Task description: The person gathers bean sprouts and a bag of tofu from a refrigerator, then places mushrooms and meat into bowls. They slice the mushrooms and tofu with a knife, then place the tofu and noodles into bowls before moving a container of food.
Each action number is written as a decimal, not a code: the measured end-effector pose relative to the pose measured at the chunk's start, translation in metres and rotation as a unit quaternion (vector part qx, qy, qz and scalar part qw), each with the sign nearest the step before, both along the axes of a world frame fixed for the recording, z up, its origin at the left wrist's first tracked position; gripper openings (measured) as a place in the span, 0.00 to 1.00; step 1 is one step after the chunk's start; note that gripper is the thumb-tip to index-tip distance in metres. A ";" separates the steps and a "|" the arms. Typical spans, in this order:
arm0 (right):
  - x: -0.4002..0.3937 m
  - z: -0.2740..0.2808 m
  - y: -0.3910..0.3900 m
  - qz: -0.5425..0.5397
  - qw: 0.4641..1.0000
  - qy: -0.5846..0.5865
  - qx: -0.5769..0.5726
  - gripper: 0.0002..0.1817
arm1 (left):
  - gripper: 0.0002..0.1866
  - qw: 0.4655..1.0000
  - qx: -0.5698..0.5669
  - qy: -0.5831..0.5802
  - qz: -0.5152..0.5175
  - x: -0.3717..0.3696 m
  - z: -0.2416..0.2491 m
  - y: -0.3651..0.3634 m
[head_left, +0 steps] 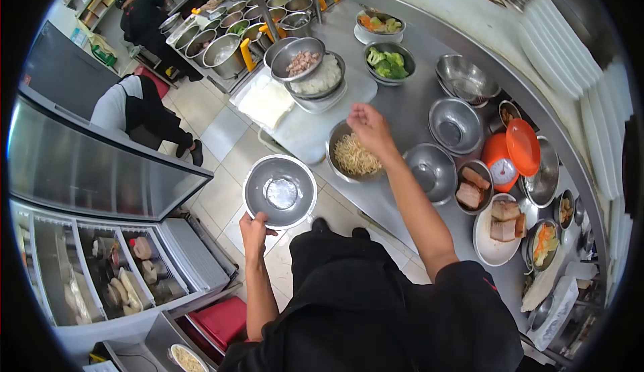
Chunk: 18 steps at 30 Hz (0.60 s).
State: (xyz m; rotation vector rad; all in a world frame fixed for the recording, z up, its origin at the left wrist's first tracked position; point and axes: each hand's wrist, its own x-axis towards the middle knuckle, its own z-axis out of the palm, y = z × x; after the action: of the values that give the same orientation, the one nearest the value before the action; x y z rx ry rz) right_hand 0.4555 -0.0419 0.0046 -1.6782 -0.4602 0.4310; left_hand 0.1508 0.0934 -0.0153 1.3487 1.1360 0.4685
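My left hand grips the rim of a steel mixing bowl, held over the floor beside the counter; nothing but reflections shows inside it. Above a bowl of bean sprouts on the counter is my right hand, its fingers curled together. Whether anything is in those fingers is hidden. Just beyond, a bowl of chopped pink meat rests on a bowl of white shreds. To the right of the sprouts stands another steel bowl.
Along the counter's right side are an orange dial scale, a plate of meat blocks and several bowls. Broccoli sits further back. On my left, a freezer door stands open. One person bends down; another works behind.
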 end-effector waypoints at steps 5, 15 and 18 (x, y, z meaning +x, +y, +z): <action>0.101 -0.062 0.056 -0.080 0.977 -0.060 -0.191 0.23 | 0.13 0.995 -0.018 0.010 -0.094 0.044 -0.015 0.079; 0.145 -0.054 0.054 -0.419 0.753 0.450 0.234 0.32 | 0.10 0.939 -0.117 0.007 -0.323 0.124 -0.029 0.195; 0.161 -0.078 0.040 -0.347 0.795 0.403 0.293 0.28 | 0.13 0.910 -0.129 0.022 -0.394 0.141 -0.026 0.203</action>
State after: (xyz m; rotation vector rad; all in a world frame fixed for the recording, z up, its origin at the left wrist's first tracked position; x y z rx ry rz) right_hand 0.6169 -0.0016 -0.0736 -0.8237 0.6118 0.3537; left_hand 0.2916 0.2964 -0.0409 1.4507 0.5723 -0.2952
